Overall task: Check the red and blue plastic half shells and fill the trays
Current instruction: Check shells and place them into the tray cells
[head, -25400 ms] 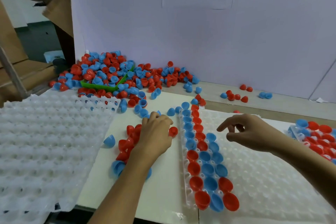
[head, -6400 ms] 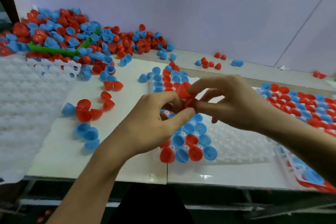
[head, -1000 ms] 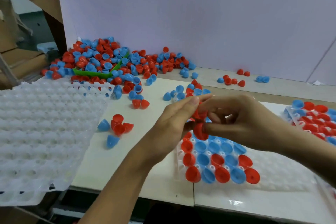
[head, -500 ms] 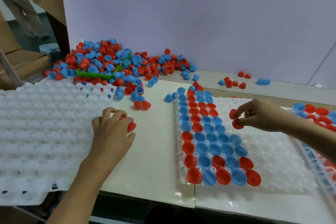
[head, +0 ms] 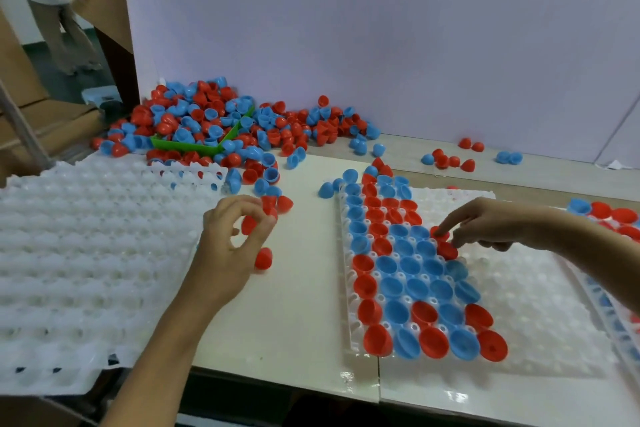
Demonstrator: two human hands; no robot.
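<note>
Left hand (head: 231, 239), over the white surface (head: 298, 315) between the two trays: thumb and fingers curled, pinching a red half shell (head: 248, 225). A second red half shell (head: 263, 258) lies on the surface just right of the thumb. Stack of empty white trays (head: 86, 263) directly left of this hand.

Right hand (head: 485, 224), over the partly filled tray (head: 526, 291): fingertips pinch a red half shell (head: 440, 233) at the edge of the filled columns, another red shell (head: 446, 251) seated just below it. Loose shell pile (head: 214, 125) at the far left against the wall, around a green scoop (head: 194, 146).
</note>
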